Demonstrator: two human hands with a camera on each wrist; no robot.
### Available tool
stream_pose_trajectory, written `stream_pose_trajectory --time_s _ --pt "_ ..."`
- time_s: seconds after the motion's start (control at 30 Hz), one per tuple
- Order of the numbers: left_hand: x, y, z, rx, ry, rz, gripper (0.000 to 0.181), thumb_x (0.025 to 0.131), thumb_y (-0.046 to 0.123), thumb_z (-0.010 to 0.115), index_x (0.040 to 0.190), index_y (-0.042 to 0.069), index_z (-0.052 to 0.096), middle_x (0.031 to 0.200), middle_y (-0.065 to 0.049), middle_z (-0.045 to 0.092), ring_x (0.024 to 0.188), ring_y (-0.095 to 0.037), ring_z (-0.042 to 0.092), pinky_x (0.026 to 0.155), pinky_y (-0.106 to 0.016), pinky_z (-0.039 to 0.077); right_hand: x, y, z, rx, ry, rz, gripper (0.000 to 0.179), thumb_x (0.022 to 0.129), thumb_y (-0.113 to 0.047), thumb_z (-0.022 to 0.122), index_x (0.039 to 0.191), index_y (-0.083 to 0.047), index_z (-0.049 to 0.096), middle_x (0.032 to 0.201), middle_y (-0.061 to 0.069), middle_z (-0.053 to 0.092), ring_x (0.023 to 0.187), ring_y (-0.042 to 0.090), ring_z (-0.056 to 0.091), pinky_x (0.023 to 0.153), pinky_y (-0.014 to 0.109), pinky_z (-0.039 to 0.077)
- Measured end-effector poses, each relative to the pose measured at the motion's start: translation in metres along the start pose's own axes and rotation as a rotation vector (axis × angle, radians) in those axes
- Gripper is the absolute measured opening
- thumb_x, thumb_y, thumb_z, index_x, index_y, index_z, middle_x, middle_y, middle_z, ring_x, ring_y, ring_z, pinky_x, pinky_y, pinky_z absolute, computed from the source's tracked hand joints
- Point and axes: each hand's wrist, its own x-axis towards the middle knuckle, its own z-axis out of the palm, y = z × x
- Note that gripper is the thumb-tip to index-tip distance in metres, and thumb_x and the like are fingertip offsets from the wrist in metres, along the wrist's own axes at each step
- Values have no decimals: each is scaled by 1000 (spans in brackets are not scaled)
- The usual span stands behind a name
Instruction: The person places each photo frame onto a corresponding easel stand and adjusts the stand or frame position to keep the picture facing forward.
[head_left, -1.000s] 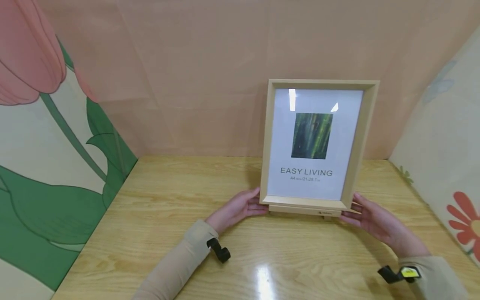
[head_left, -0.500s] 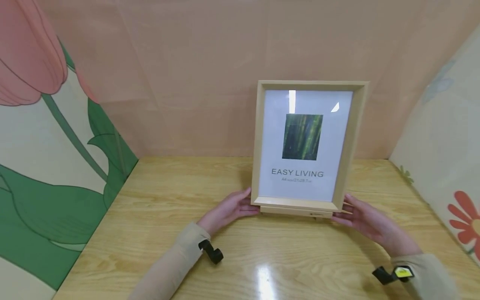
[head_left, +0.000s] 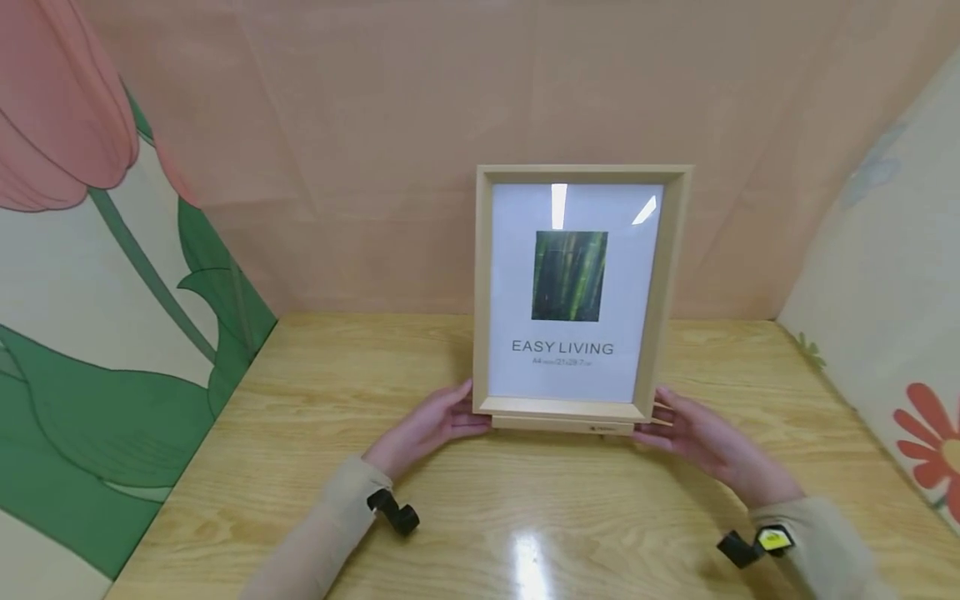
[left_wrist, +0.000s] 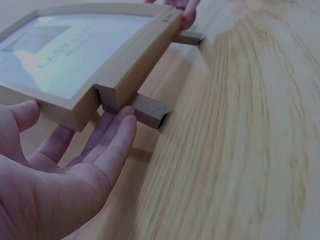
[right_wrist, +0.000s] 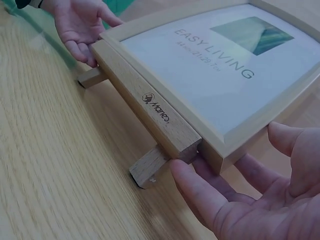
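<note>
A light wood picture frame (head_left: pixel 483 283) with a green bamboo print and the words EASY LIVING leans on a small wooden tabletop easel (head_left: pixel 562 426). Only the easel's front ledge and the ends of its feet show; the frame covers most of it. My left hand (head_left: pixel 427 425) holds the left end of the ledge, its fingertips under the ledge (left_wrist: pixel 142 65) and its thumb at the frame's side. On the other side my right hand (head_left: pixel 708 437) holds the right end the same way, with fingertips against the ledge (right_wrist: pixel 150 102) and thumb by the frame edge.
Everything stands on a wood-grain table (head_left: pixel 480 517). A plain pinkish backdrop (head_left: pixel 390 167) rises behind it. Flower-printed panels border the left (head_left: pixel 90 392) and right (head_left: pixel 877 275) sides.
The frame and easel have slid left across the table, with both hands moving along at their sides. The frame now faces more squarely forward.
</note>
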Motion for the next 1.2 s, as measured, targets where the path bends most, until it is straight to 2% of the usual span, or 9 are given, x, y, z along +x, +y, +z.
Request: stream_pose_trajectory --time_s 0.43,0.67,0.93,1.2 --pt "-18 6 -20 12 25 12 57 91 38 45 131 -2 35 122 -26 47 107 -38 49 92 -45 40 19 7 20 -59 10 11 32 98 -28 28 121 -10 41 120 14 47 111 33 46 97 49 31" --pt "-24 8 -25 11 36 17 58 91 38 44 132 -1 33 122 -27 46 107 -39 49 92 -46 39 24 10 27 -83 -9 8 34 98 -29 27 124 -10 39 122 15 46 113 35 44 97 49 31" --pt "-24 8 -30 7 11 23 59 91 38 45 132 -3 32 123 -28 45 107 -39 49 91 -45 40 25 10 29 -93 21 25 42 97 -31 31 132 -7 29 124 16 45 113 34 45 97 49 31" --pt "-24 11 -29 18 19 -3 59 91 40 44 131 -2 34 120 -27 48 106 -39 50 92 -45 40 25 8 28 -140 3 28 41 97 -34 30 129 -8 36 125 17 44 114 35 43 97 48 32"
